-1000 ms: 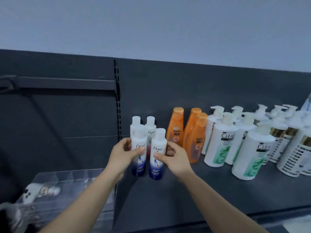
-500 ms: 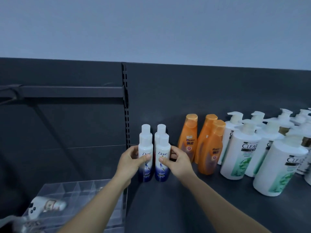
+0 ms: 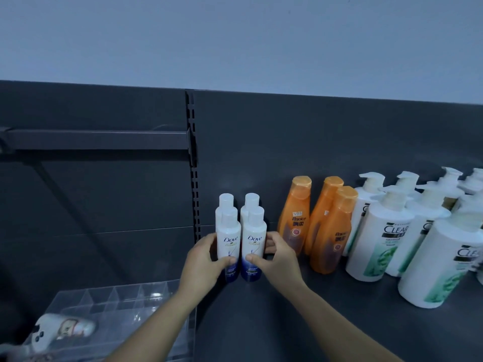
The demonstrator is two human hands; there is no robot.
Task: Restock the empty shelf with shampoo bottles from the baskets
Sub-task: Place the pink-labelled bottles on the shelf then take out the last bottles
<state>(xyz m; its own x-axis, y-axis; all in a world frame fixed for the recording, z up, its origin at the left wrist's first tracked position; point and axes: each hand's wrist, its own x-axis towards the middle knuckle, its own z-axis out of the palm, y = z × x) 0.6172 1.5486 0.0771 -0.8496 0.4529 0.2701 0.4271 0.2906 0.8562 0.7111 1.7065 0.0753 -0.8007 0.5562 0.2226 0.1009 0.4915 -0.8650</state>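
Two white-and-blue Dove bottles stand side by side on the dark shelf (image 3: 261, 322), near its left end. My left hand (image 3: 202, 261) grips the left front Dove bottle (image 3: 229, 239). My right hand (image 3: 277, 259) grips the right front Dove bottle (image 3: 253, 239). Two more Dove bottles (image 3: 226, 202) stand directly behind them against the back panel, mostly hidden. No basket is in view.
Three orange bottles (image 3: 295, 220) stand to the right, then several white Clear pump bottles (image 3: 381, 236) reaching the right edge. A perforated upright (image 3: 192, 163) divides the bays. A clear plastic organiser (image 3: 117, 304) with a white object sits lower left.
Both hands have pushed the two front Dove bottles back and closer together, up against the rear pair. The view has shifted left.
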